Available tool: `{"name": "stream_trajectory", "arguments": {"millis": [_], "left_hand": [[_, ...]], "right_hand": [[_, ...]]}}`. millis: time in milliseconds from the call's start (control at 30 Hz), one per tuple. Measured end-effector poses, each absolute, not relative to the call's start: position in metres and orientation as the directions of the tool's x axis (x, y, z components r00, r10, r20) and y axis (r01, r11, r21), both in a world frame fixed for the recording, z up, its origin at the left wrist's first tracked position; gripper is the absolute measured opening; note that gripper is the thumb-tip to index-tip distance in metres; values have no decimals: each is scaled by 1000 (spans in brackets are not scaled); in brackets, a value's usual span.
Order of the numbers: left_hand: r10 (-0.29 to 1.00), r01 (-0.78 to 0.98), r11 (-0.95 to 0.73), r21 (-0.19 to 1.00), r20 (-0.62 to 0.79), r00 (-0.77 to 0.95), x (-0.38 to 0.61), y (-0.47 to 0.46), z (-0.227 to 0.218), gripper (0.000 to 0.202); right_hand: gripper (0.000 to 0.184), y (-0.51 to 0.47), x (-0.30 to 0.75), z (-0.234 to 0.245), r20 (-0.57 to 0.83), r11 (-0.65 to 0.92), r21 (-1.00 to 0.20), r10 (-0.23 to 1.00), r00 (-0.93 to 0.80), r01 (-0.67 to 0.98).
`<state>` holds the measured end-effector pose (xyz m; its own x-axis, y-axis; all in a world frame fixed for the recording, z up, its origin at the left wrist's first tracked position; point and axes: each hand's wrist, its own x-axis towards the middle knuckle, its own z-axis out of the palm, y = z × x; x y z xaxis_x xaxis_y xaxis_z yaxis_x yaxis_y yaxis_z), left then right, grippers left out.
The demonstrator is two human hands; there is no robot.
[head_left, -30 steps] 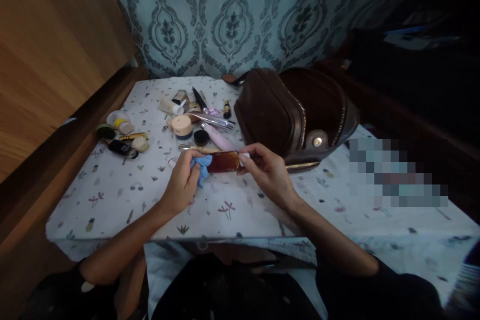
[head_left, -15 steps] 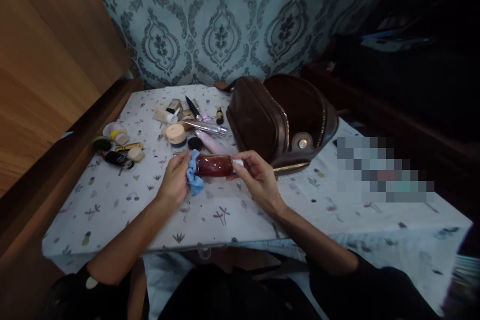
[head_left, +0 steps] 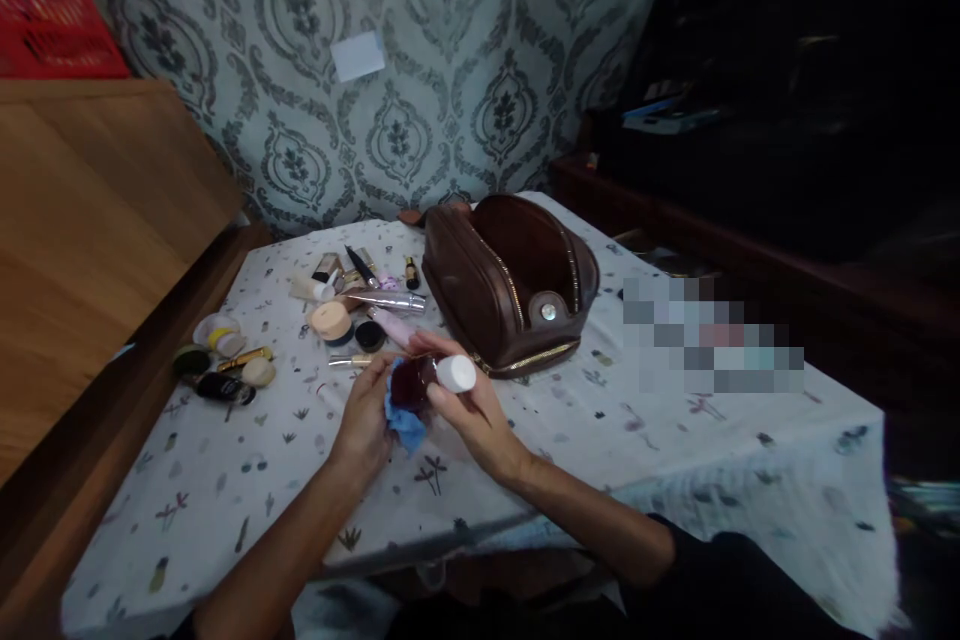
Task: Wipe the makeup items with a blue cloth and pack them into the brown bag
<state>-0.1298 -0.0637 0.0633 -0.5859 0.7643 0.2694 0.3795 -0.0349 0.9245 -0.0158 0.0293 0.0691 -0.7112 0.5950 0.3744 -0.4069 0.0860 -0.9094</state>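
A dark red-brown bottle with a white cap point(head_left: 457, 374) is held between both hands above the front part of the table, its cap tilted up toward me. My left hand point(head_left: 366, 417) is closed around a crumpled blue cloth point(head_left: 407, 427), pressed against the bottle's base end. Wrapped about the bottle point(head_left: 415, 383) near the cap, my right hand point(head_left: 480, 425) has its thumb on the near side. Behind the hands lie a pink tube point(head_left: 393, 328), a black round lid point(head_left: 370, 336) and a peach-topped jar point(head_left: 331, 322).
An unzipped brown leather bag point(head_left: 480, 280) stands behind and right of the hands. Several cosmetics, including a silver tube point(head_left: 390, 300), lie at the back left. More small items, such as a black bottle point(head_left: 225, 388), are farther left. A blurred-out patch point(head_left: 712, 335) covers something at right.
The bottle has turned from lying sideways to pointing its cap toward me. My right hand has shifted from the cap end to around the bottle's body. The camera view has tilted up.
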Motion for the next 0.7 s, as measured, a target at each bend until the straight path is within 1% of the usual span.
{"name": "stream_trajectory", "arguments": {"millis": [67,133,167,233,267,300,333,367,400,433,467,533,567,633,700], "left_hand": [[798,473,-11,881,292,-527,-128,-68,66,26],[782,525,41,850,300,-547,-130,-74,75,23],[751,565,73,822,327,-573,-132,-77,83,23],[684,635,98,766,412,-602,-135,-83,102,24],[687,686,70,724,463,-559,-135,-85,112,25],[728,755,13,656,511,-456,-135,-86,122,27],[788,827,-67,558,539,-300,-135,-87,131,29],[834,885,-155,438,538,-120,-134,-87,138,31],[854,923,-237,303,518,50,-134,-86,143,31],[852,942,-293,162,491,180,-134,-84,145,30],[839,949,-313,24,476,265,-134,-82,146,28],[805,939,-281,-201,483,344,-136,-77,144,23],[795,925,-257,-278,484,367,-138,-75,143,22],[784,901,-232,-367,477,397,-139,-71,141,27],[780,892,-225,-392,476,406,-138,-68,140,31]], "right_hand": [[52,26,-16,69,341,38,-919,580,-740,-394],[50,26,-17,72,284,-10,-936,567,-773,-351],[49,28,-17,74,266,-5,-946,558,-786,-323],[46,31,-17,79,248,68,-966,527,-813,-251],[46,33,-17,81,237,114,-971,502,-832,-208],[47,34,-17,83,221,156,-974,479,-849,-166],[46,35,-17,85,210,193,-972,456,-865,-134],[40,35,-17,86,210,227,-966,430,-878,-119],[32,35,-17,87,218,258,-959,397,-891,-119],[24,35,-17,88,231,282,-951,366,-901,-129],[19,35,-16,88,243,299,-944,338,-909,-141],[17,34,-15,89,262,321,-934,317,-912,-157],[18,33,-15,89,266,329,-932,325,-908,-155],[20,32,-14,90,269,345,-927,349,-898,-144],[20,30,-13,90,252,341,-932,363,-897,-123]]}}
